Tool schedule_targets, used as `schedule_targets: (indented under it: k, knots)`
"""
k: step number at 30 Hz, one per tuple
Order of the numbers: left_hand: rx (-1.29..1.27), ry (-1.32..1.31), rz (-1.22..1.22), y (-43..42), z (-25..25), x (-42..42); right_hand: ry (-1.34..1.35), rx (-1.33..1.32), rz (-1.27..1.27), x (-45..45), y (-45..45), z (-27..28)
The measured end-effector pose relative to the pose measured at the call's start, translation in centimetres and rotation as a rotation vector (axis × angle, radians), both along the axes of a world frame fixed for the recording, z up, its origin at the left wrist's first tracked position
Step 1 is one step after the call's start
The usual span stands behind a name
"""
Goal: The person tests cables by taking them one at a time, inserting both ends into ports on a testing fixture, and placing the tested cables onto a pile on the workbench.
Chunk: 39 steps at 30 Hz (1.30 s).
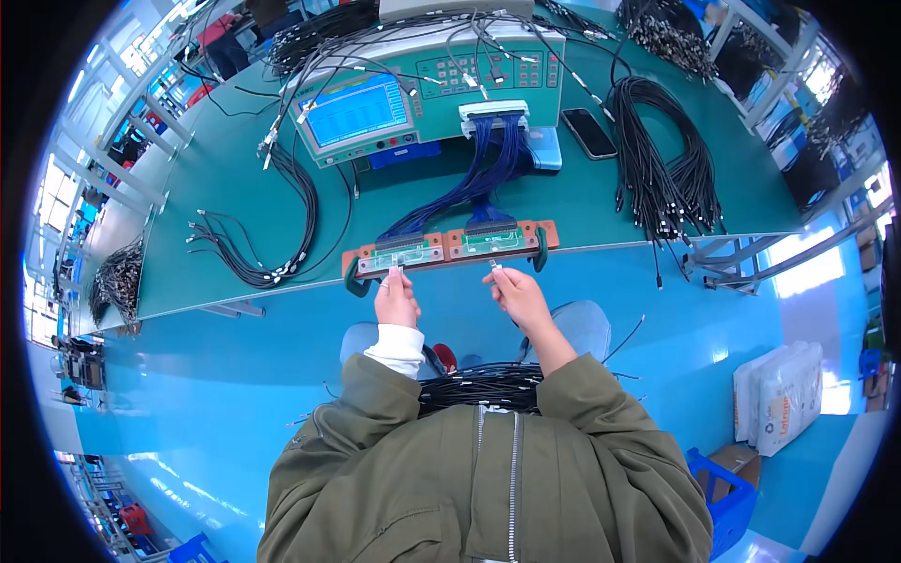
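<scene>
My left hand (pixel 397 298) is closed in a pinch on a small cable connector (pixel 395 271) at the front edge of the left green circuit board (pixel 404 255). Near the right green board (pixel 490 242), my right hand (pixel 511 293) pinches another small connector (pixel 495 266), just in front of the board. Both boards sit on orange blocks held by dark green clamps (pixel 355 278) at the table's front edge. Blue wire bundles (pixel 497 164) run from them to a tester (pixel 450 84) with a lit screen. Black cables (pixel 479 387) lie across my lap.
The green table (pixel 225 178) carries a black cable bundle (pixel 300 225) at the left, a phone (pixel 589 133) and a large cable coil (pixel 666 159) at the right. On the floor at the right are white bags (pixel 779 394) and a blue crate (pixel 730 511).
</scene>
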<state>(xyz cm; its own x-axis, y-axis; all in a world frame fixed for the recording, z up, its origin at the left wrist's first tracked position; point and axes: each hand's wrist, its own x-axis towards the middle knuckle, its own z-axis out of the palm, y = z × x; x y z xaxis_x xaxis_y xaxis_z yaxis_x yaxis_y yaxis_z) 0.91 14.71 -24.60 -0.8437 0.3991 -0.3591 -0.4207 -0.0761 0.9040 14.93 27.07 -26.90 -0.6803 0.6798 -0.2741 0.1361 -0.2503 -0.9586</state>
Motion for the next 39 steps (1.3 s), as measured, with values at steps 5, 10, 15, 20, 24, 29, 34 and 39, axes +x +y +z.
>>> schedule_targets:
  k: [5,10,15,20,24,29,34,39]
  knots:
    - [0.129,-0.087,-0.096,-1.7,-3.0,2.8,0.052,-0.213,-0.055,-0.5,0.3,0.2]
    - [0.07,-0.117,0.078,-0.2,-2.2,1.8,0.054,-0.219,-0.152,-0.9,-0.3,0.3]
    - [0.271,-0.284,-0.211,-2.0,-3.3,-0.9,0.084,-0.181,-0.184,-1.2,-0.5,-0.4]
    - [0.229,-0.248,-0.116,-1.1,-2.6,-1.0,0.124,-0.211,-0.172,-1.3,-0.5,-0.5]
    - [0.211,-0.208,-0.128,-1.1,-2.9,-0.9,0.145,-0.217,-0.237,-1.6,-1.0,-0.3]
    - [0.156,-0.164,-0.147,-1.3,-2.2,-1.0,0.172,-0.334,-0.325,-2.8,-1.5,1.2]
    - [0.145,-0.157,-0.163,-1.0,-2.1,-1.1,0.185,-0.401,-0.306,-2.6,-1.2,1.8]
    - [0.148,-0.156,-0.134,-0.7,-2.2,-0.7,0.186,-0.397,-0.233,-2.1,-0.6,1.5]
